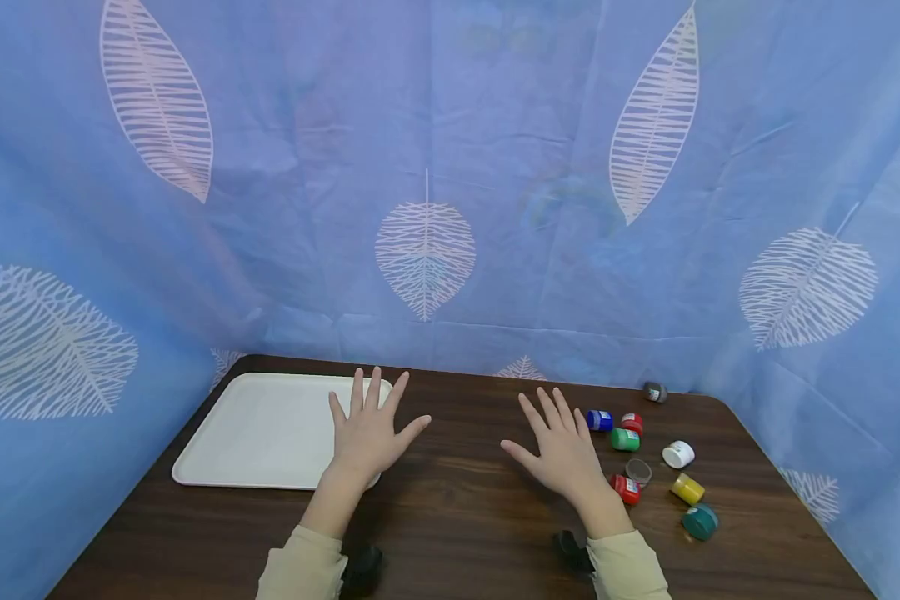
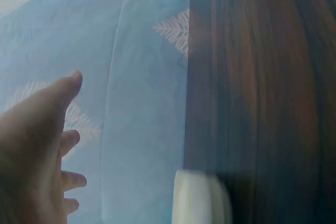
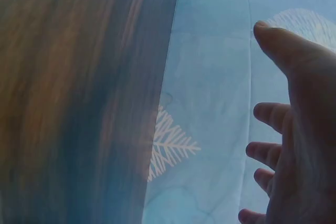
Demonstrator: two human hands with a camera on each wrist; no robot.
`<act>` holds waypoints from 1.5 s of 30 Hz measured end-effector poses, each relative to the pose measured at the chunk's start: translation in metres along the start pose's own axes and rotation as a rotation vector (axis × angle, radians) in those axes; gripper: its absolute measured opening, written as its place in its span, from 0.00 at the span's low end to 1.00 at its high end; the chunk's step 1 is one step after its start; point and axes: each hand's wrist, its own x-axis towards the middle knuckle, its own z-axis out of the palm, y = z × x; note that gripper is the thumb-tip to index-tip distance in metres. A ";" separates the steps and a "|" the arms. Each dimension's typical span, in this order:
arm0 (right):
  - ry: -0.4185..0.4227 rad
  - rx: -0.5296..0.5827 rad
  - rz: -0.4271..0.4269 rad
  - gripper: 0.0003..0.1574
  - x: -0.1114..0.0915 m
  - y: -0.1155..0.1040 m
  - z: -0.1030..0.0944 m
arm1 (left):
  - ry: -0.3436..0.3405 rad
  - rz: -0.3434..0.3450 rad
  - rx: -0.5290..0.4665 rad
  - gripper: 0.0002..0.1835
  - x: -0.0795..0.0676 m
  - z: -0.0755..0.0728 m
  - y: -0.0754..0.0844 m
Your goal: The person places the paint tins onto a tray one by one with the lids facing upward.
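Head view: left hand (image 1: 367, 437) and right hand (image 1: 566, 462), both empty, fingers spread wide.
White tray (image 1: 270, 433) sits partly behind the left hand; blue jar (image 1: 600, 421) and front red jar (image 1: 627, 490) are just right of the other. Looks like a ready pose, nothing started; grabbing a jar probably means reaching right and curling fingers.
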 end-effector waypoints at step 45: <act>0.189 -0.093 -0.168 0.36 -0.067 0.079 -0.041 | -0.345 -0.262 -0.050 0.55 -0.047 -0.056 -0.230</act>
